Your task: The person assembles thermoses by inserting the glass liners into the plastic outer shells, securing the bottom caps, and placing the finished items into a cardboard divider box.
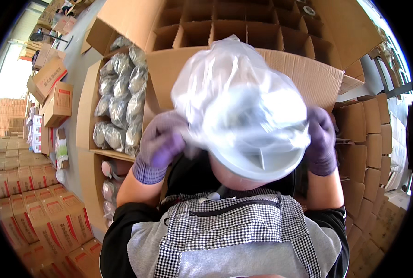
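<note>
A clear plastic bag, blurred in places, is stretched over a round pale grey-blue object in front of my chest. This object has a thin raised fin across its face and a pinkish body underneath; its exact kind I cannot make out. My left hand, in a purple glove, curls its fingers around the bag's left edge. At the opposite edge, my right hand, gloved alike, grips the plastic. The bag covers the upper part of the object, while its lower rim sticks out toward me.
Ahead stands a large open carton with cardboard dividers forming many cells. To its left, another carton holds several bagged items. Stacked cartons fill the lower left. Upright folded cardboard lines the right side.
</note>
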`<act>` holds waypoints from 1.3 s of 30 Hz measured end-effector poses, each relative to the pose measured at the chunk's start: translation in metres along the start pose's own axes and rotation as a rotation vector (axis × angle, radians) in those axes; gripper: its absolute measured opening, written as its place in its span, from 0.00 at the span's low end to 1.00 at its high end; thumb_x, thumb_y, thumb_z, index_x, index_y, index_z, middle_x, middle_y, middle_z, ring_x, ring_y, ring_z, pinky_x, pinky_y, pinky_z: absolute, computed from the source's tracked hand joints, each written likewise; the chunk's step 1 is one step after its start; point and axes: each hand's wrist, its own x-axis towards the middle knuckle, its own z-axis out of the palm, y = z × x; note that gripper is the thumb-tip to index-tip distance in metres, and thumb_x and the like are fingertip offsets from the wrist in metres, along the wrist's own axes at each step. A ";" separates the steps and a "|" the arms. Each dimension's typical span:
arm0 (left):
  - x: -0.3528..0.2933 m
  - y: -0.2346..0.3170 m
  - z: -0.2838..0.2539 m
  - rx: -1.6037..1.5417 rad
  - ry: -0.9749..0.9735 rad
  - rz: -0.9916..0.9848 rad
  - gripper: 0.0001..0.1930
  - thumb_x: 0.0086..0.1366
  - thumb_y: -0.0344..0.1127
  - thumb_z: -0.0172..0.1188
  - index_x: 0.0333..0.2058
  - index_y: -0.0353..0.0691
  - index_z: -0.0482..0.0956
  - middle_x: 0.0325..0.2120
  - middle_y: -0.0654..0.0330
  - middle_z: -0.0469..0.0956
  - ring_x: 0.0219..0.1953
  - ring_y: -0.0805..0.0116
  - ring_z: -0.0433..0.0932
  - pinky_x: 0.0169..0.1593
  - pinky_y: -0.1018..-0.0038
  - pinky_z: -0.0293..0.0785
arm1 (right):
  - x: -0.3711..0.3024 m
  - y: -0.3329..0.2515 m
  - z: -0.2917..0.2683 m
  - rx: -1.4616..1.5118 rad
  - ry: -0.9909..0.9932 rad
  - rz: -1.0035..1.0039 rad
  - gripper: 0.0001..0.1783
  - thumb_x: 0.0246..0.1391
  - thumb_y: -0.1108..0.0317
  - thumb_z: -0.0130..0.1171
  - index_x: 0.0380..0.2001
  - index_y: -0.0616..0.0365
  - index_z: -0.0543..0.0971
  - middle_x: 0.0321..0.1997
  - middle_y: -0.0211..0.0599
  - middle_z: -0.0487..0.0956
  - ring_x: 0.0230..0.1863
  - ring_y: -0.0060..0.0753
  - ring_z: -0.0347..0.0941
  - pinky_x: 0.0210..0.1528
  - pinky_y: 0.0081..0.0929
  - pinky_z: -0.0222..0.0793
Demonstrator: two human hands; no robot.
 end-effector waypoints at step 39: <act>-0.133 -0.035 0.114 1.453 -0.015 -0.039 0.11 0.57 0.33 0.66 0.39 0.45 0.89 0.34 0.59 0.84 0.37 0.53 0.81 0.49 0.60 0.75 | -0.117 0.036 0.080 -1.140 -0.545 -0.371 0.22 0.49 0.69 0.64 0.51 0.52 0.81 0.50 0.41 0.81 0.44 0.49 0.82 0.49 0.41 0.80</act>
